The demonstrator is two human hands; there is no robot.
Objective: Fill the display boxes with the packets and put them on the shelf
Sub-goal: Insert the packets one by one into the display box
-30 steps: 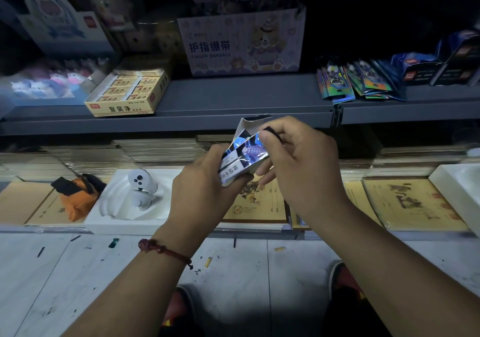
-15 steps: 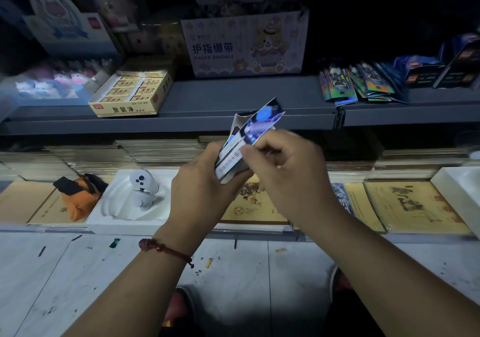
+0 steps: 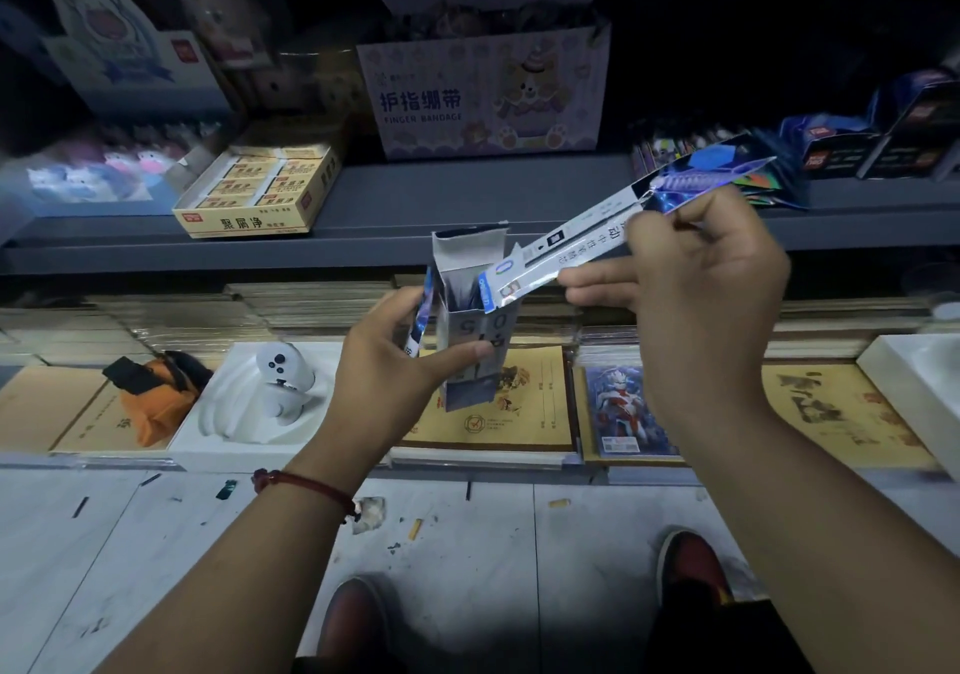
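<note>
I see the left hand (image 3: 395, 356) gripping a narrow, upright display box of silver and dark blue cardboard (image 3: 462, 257), thumb on its front and fingers curled round its side. The top of the box is open. The right hand (image 3: 701, 299) pinches a long, flat, shiny white and blue packet (image 3: 587, 242) near its upper end, with the other fingers stretched out below it. The packet is tilted, and its lower end is at the mouth of the box. Behind the hands runs a grey metal shelf (image 3: 467, 195); more shiny packets (image 3: 670, 148) lie on it at the right, and a yellow carton (image 3: 260, 190) at the left.
</note>
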